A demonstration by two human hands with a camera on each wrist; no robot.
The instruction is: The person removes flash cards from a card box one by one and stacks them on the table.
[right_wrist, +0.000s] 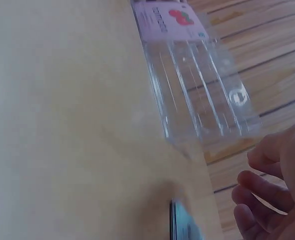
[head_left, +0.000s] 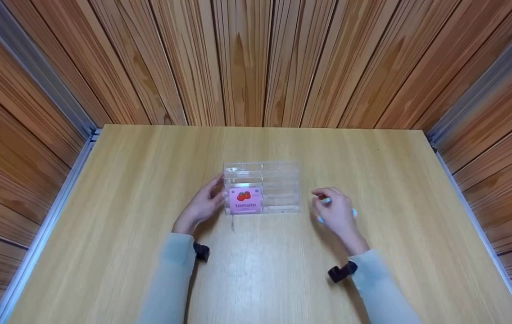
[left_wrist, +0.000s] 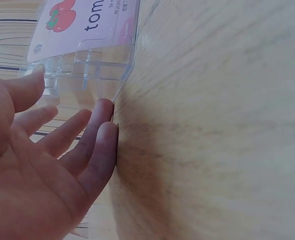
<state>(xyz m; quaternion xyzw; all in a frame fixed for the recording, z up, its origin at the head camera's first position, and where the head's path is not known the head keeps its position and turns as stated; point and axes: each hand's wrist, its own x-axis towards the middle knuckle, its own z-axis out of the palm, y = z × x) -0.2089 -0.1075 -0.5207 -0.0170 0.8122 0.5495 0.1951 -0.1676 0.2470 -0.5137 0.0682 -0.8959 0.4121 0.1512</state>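
A clear plastic card rack (head_left: 281, 189) with stepped tiers stands on the table. In its front left slot is a pink card (head_left: 245, 200) with tomatoes and the word "tomato", also seen in the left wrist view (left_wrist: 82, 25). Beside the rack's left side is my left hand (head_left: 201, 204), thumb at its edge, the other fingers extended and resting low by the table. My right hand (head_left: 334, 209) hovers right of the rack, fingers loosely bent and holding nothing visible. Under it lies a stack of cards (right_wrist: 184, 222) with bluish edges, mostly hidden in the head view.
The light wooden table (head_left: 147, 157) extends around the rack. Wood-plank walls (head_left: 246, 63) enclose its back and sides, with metal rails along the side edges. Black wrist cameras (head_left: 342, 272) sit on both sleeves.
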